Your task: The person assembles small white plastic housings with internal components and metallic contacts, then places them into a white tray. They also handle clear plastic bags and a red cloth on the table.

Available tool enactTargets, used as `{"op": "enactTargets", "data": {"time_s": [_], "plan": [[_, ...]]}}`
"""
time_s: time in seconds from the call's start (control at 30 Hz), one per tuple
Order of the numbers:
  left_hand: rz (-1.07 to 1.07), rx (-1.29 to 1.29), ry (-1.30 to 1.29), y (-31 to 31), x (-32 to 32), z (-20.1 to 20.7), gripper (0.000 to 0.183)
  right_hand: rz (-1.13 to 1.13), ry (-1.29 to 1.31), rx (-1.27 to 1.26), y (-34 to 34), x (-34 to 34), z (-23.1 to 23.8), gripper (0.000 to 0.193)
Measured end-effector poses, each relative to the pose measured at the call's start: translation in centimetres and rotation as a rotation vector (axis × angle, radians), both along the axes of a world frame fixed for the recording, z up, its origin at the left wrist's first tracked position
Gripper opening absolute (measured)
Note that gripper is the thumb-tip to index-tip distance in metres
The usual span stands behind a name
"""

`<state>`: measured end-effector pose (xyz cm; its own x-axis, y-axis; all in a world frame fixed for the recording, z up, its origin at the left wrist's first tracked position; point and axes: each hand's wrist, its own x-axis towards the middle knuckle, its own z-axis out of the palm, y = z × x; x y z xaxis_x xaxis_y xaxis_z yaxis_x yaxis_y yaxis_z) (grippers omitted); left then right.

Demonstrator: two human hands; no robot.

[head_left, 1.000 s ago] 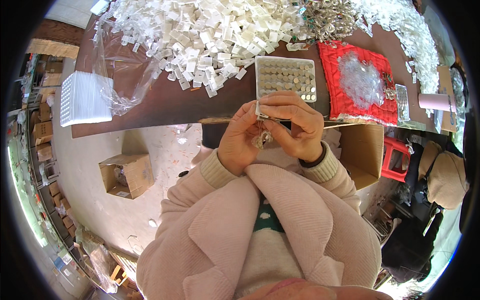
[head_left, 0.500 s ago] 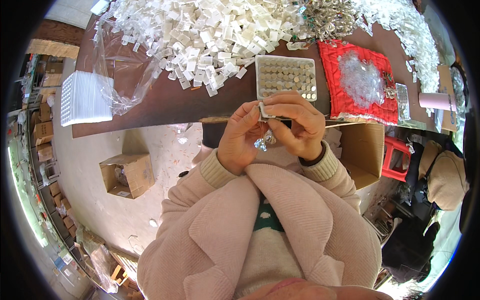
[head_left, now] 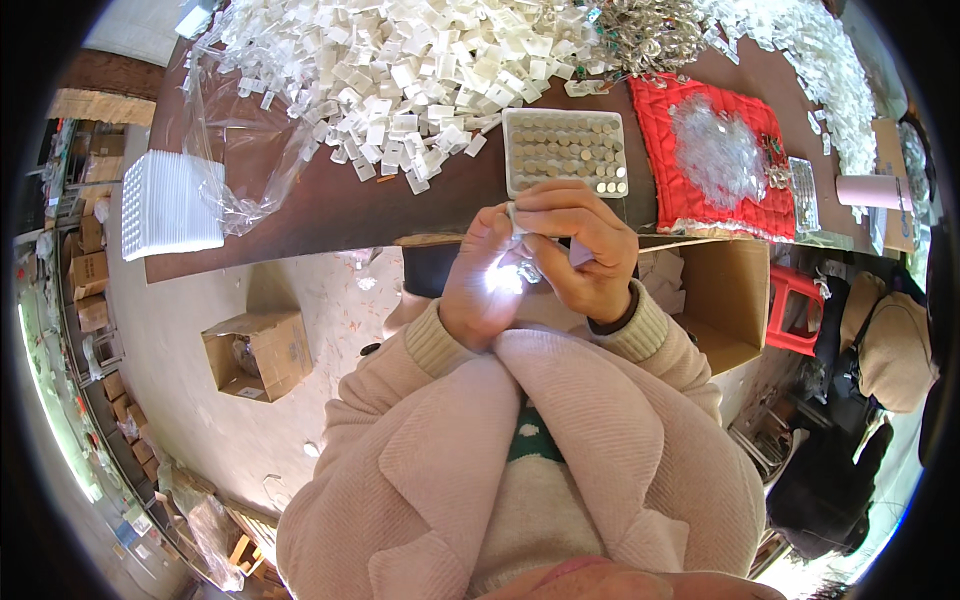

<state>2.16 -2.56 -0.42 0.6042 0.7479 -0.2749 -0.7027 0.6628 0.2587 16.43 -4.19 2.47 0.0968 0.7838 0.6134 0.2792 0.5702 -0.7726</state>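
Close together at the table's near edge, my left hand (head_left: 478, 275) and my right hand (head_left: 585, 235) are both closed on a small white plastic case (head_left: 516, 220), pinched between thumbs and fingers. Below the case, against my left palm, a small light (head_left: 505, 278) shines bright white; its glare hides its shape. Just beyond my fingers lies a white tray (head_left: 560, 117) with rows of round silver button cells. A large heap of white plastic pieces (head_left: 410, 80) covers the far side of the table.
A red quilted cloth (head_left: 655, 130) bears a clump of clear plastic bits (head_left: 715, 150). Stacked white trays (head_left: 172, 205) stand at the left beside a clear plastic bag (head_left: 265, 170). Wired parts (head_left: 655, 35) are piled at the back. Cardboard boxes (head_left: 735, 300) and a red stool (head_left: 793, 310) stand below.
The small hanging light has gone from unlit to shining brightly. Both hands keep their pinch on the case, with slight finger shifts. The view has moved a little.
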Motion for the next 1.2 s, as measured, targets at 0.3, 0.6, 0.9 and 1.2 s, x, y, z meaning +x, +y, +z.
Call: {"op": "enactTargets", "data": {"time_s": [0.3,0.6,0.9,1.2], "plan": [[-0.022,-0.074,0.097,-1.2,1.2,-1.1,0.007,-0.092,-0.049,-0.107,-2.4,0.9,-0.5,0.031],[-0.213,0.017,0.289,-2.6,2.7,-0.7,0.015,-0.089,0.019,-0.239,-6.6,4.1,-1.8,0.026],[-0.265,0.096,0.177,-1.6,3.3,-1.3,0.014,-0.784,-0.346,-0.291,-5.8,13.0,-2.6,0.018],[-0.268,0.109,0.138,-1.1,3.1,-1.4,0.018,-0.744,-0.611,-0.381,-1.8,15.5,-4.3,0.012]]}}
